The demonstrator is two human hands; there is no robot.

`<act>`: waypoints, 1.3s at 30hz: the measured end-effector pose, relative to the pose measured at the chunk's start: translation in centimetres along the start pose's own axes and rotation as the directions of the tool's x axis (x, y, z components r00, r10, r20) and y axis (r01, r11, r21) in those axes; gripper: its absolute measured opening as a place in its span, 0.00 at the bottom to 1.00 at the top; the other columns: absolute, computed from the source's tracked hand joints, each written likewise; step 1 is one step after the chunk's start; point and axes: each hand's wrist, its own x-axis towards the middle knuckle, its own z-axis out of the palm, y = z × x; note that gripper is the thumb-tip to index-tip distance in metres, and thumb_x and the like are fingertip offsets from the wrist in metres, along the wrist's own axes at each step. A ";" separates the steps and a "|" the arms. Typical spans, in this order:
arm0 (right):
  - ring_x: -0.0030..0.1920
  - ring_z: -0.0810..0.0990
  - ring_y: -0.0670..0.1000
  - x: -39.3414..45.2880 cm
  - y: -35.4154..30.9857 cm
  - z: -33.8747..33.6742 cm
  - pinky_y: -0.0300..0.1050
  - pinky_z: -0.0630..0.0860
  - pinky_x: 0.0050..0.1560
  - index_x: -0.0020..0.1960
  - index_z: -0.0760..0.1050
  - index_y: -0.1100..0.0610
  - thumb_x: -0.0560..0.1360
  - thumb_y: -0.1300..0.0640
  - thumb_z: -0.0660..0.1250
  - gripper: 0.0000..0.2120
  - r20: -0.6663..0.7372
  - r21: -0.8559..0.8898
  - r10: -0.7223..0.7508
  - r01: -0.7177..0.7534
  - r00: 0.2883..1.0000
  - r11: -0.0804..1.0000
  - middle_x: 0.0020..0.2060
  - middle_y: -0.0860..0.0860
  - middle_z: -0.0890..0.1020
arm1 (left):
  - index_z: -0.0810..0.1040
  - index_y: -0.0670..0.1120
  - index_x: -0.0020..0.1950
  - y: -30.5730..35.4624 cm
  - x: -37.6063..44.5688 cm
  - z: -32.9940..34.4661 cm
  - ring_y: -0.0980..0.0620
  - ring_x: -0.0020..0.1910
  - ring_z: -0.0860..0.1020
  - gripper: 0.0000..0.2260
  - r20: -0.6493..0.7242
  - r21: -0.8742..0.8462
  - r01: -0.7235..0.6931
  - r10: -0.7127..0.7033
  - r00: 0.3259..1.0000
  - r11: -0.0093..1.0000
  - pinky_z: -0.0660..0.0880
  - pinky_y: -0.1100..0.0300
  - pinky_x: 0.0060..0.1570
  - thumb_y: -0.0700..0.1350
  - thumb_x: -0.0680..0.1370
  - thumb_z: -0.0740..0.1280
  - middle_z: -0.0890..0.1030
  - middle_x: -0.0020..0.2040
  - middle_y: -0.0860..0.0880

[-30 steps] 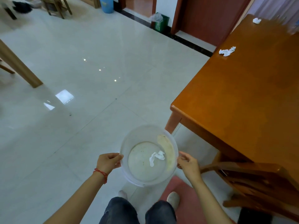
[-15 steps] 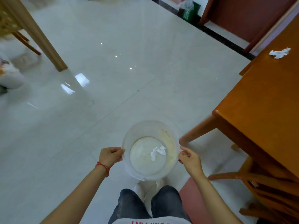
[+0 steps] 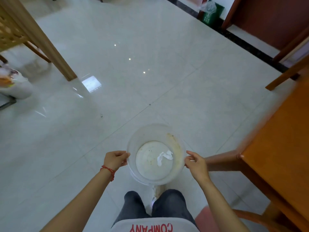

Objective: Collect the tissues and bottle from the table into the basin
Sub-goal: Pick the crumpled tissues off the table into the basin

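Pale glossy tiled floor (image 3: 150, 84) fills most of the view and carries small bright light reflections. Orange-brown wooden table (image 3: 284, 148) occupies the right edge, its near-left corner and one leg just right of the right hand; its surface is blurred and only partly in frame, so the tissues and bottle lying on it cannot be seen. Light wooden furniture leg (image 3: 50, 51) slants across the far left, with a blurred white bag (image 3: 15, 84) on the floor at the left edge. Dark red-brown door (image 3: 270, 19) stands at the far right, and a green bin (image 3: 211, 14) with a plastic liner stands just left of it against the wall. Translucent round basin (image 3: 155, 154) is held above the floor at centre near, in front of the person's legs; a yellowish stain marks its right inner wall. Left hand (image 3: 115, 160), with a red string at the wrist, is clenched on the basin's left rim; right hand (image 3: 195, 163) pinches the right rim between thumb and fingers. One crumpled white tissue (image 3: 164, 157) lies on the basin's bottom, right of centre. Red mat (image 3: 203, 216) shows at the near edge, beside a chair (image 3: 255, 216).
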 end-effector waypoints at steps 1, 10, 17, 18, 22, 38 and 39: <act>0.44 0.77 0.54 0.9 -0.7 -0.1 0.53 0.77 0.56 0.62 0.73 0.60 0.72 0.64 0.65 0.18 -0.010 0.004 -0.002 0.003 1.000 1.000 0.41 0.53 0.79 | 0.80 0.33 0.51 1.1 0.8 0.3 0.45 0.42 0.78 0.09 0.008 0.005 -0.004 0.004 1.000 1.000 0.77 0.51 0.52 0.36 0.72 0.68 0.80 0.39 0.47; 0.46 0.79 0.55 7.9 -6.7 0.5 0.54 0.77 0.56 0.60 0.75 0.58 0.71 0.63 0.66 0.18 -0.133 0.102 0.051 -0.037 0.990 0.994 0.40 0.52 0.80 | 0.79 0.33 0.52 10.7 9.7 2.8 0.42 0.44 0.78 0.10 0.113 0.100 -0.052 0.040 0.993 0.994 0.77 0.50 0.51 0.36 0.72 0.68 0.80 0.47 0.40; 0.43 0.79 0.53 12.2 -11.3 2.2 0.53 0.78 0.55 0.60 0.75 0.57 0.72 0.63 0.66 0.17 -0.290 0.258 0.150 -0.074 0.945 0.963 0.39 0.50 0.80 | 0.78 0.31 0.52 20.1 17.8 5.2 0.41 0.46 0.78 0.11 0.277 0.215 -0.110 0.047 0.960 0.970 0.76 0.48 0.53 0.35 0.72 0.68 0.80 0.45 0.40; 0.43 0.79 0.53 12.7 -11.9 2.3 0.52 0.78 0.54 0.60 0.75 0.57 0.72 0.63 0.66 0.16 -0.307 0.270 0.159 -0.074 0.938 0.960 0.39 0.49 0.80 | 0.78 0.31 0.52 21.4 18.8 5.6 0.41 0.46 0.77 0.11 0.300 0.227 -0.124 0.052 0.953 0.966 0.76 0.48 0.53 0.35 0.72 0.68 0.80 0.44 0.40; 0.43 0.79 0.52 14.6 -14.0 2.1 0.48 0.77 0.52 0.61 0.74 0.58 0.73 0.63 0.66 0.17 -0.373 0.328 0.188 -0.060 0.908 0.943 0.41 0.51 0.79 | 0.79 0.32 0.52 25.7 21.9 7.9 0.43 0.44 0.78 0.11 0.386 0.274 -0.171 0.054 0.921 0.946 0.76 0.50 0.53 0.36 0.72 0.68 0.80 0.40 0.44; 0.46 0.80 0.54 27.4 -17.9 -11.9 0.40 0.75 0.48 0.61 0.74 0.56 0.74 0.60 0.65 0.15 -0.494 0.387 0.254 -0.051 0.831 0.921 0.44 0.53 0.80 | 0.79 0.31 0.50 37.6 27.9 28.2 0.48 0.36 0.77 0.09 0.524 0.315 -0.267 0.067 0.849 0.911 0.80 0.65 0.31 0.35 0.72 0.68 0.80 0.39 0.43; 0.45 0.80 0.54 28.3 -18.3 -13.2 0.39 0.74 0.47 0.61 0.74 0.56 0.74 0.60 0.65 0.15 -0.497 0.392 0.253 -0.045 0.830 0.919 0.44 0.53 0.80 | 0.79 0.31 0.51 38.6 28.0 29.6 0.48 0.37 0.78 0.10 0.527 0.317 -0.277 0.075 0.846 0.907 0.81 0.63 0.34 0.35 0.72 0.68 0.80 0.41 0.42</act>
